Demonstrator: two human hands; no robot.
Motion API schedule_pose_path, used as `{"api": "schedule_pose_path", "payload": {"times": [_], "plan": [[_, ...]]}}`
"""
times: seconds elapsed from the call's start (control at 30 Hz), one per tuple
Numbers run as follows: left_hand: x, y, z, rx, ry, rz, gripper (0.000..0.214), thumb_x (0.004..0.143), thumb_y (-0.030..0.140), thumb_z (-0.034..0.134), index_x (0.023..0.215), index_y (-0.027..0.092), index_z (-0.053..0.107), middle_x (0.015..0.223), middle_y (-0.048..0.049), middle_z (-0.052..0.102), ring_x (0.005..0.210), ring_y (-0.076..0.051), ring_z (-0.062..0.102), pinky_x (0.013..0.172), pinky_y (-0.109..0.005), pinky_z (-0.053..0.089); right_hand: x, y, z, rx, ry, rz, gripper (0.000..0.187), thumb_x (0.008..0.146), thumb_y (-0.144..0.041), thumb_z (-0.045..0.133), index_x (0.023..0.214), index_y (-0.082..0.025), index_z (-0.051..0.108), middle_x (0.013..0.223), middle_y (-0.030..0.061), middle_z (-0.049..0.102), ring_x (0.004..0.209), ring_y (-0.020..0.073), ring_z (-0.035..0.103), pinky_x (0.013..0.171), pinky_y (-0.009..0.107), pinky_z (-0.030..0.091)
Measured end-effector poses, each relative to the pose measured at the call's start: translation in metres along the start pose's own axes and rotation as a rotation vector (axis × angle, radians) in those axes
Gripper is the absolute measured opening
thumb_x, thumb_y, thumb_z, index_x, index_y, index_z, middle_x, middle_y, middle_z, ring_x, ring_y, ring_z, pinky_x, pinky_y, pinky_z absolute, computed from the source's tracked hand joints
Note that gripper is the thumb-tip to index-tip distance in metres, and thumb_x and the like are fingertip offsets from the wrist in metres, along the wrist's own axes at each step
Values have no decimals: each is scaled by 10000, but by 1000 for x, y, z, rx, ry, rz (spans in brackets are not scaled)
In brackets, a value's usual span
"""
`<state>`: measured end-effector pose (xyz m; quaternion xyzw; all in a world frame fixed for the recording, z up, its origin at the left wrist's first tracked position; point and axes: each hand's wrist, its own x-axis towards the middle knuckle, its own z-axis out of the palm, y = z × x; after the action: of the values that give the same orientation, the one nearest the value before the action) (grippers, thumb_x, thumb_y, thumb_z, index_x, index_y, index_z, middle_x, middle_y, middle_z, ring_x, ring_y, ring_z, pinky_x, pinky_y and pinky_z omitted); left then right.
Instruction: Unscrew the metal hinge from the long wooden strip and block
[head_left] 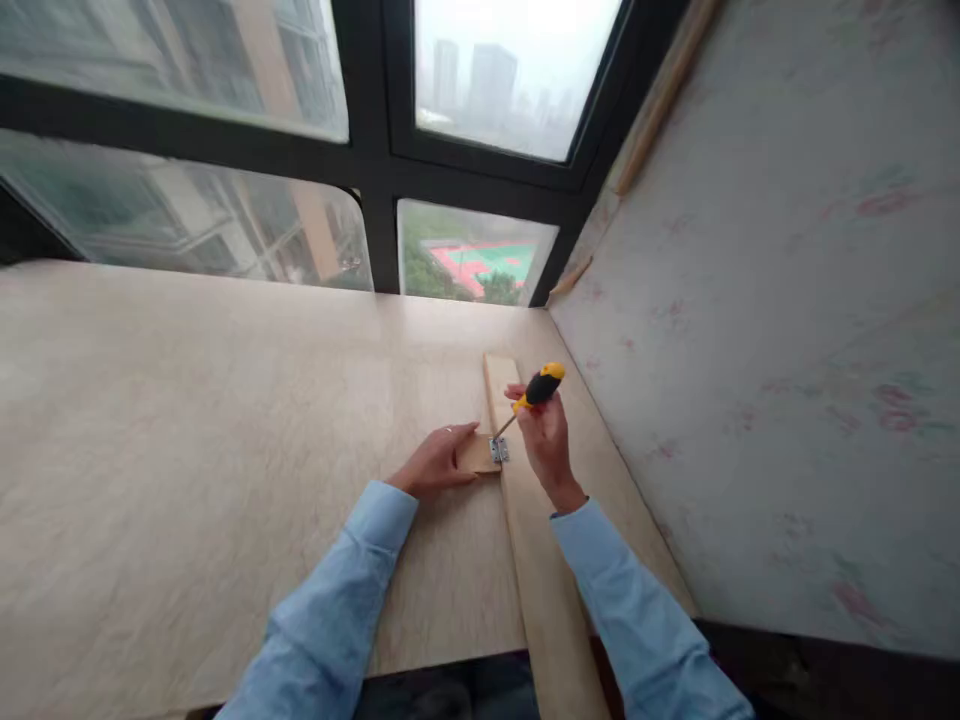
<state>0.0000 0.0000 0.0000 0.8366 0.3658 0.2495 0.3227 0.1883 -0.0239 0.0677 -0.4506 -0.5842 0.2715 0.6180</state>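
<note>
My right hand grips a screwdriver with a yellow and black handle. Its shaft slants down to the left, and the tip meets a small silver hinge. The hinge lies across the joint between a short wooden block and a long wooden board. From the left, my left hand holds the short block, thumb on the near edge and fingers on the far edge. The block butts against the left side of the board. Whether a screw sits under the tip is too small to make out.
The pale stone-like sill carries the board, whose near end reaches past the front edge. Dark-framed windows stand behind. A floral papered wall rises close on the right, with a wooden trim strip along the window.
</note>
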Motion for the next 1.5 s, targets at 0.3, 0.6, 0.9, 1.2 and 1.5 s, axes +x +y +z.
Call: {"api": "schedule_pose_path", "payload": {"times": [0.3,0.6,0.9,1.2,1.5], "plan": [[0,5,-3,6,-6,1,828,646,388,772,1371,170,436,1323,-139,550,1169,-309,539,993,-453,414,2,-6,-1,-113,101,75,357,785,-356,672,1084,-199,556,986,58,669,914,197,654,840,371,527],[0,8,-5,25,-1,10,804,652,374,765,1360,159,448,1315,-150,557,1167,-314,544,997,-461,411,5,-6,2,-190,111,78,487,733,-367,717,1154,-208,532,1012,58,649,914,194,647,837,366,535],[-1,7,-5,4,9,15,787,668,372,750,1366,180,442,1346,-134,535,1178,-305,536,991,-456,420,4,-14,3,140,41,44,468,843,-301,587,1264,-236,393,1134,78,656,1029,197,651,961,448,476],[0,8,-5,2,1,-1,776,668,350,742,1360,169,442,1324,-139,546,1156,-299,545,977,-454,428,15,-30,1,255,143,-26,475,780,-200,583,1214,-279,406,945,-15,633,777,134,650,818,364,523],[-2,6,-3,-1,18,-10,779,673,369,736,1371,201,433,1330,-123,542,1159,-304,541,971,-460,430,30,-31,-14,-668,-209,197,247,741,-419,662,715,-183,595,650,-9,595,617,142,553,559,246,381]]}}
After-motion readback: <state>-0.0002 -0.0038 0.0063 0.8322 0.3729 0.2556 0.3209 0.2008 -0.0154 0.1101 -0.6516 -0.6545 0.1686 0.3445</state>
